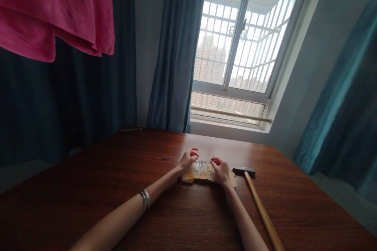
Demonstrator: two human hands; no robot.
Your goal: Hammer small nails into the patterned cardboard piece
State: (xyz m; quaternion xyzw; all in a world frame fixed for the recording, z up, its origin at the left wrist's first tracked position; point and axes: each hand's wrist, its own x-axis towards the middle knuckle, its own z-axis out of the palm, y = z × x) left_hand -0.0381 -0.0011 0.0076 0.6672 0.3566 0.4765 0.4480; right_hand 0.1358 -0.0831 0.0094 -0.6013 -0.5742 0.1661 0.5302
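Observation:
A light, worn board (203, 175) dotted with many small dark holes lies on the table. Several thin nails (202, 164) stand upright in a row near its far edge. At the board's left end is my left hand (188, 159), its fingers apart and curved beside the nails, with nothing visible in them. My right hand (220, 168) is over the board's right part, thumb and finger pinched on a small thin nail (213, 157) whose tip pokes up. To the right rests a hammer (259, 200) with a black head and a long wooden handle.
A thin dark metal piece, perhaps a loose nail (166, 159), lies left of my left hand on the brown wooden table (118, 172). Beyond the far edge are a barred window (235, 47) and blue curtains (173, 55). Pink cloth (59, 8) hangs at upper left.

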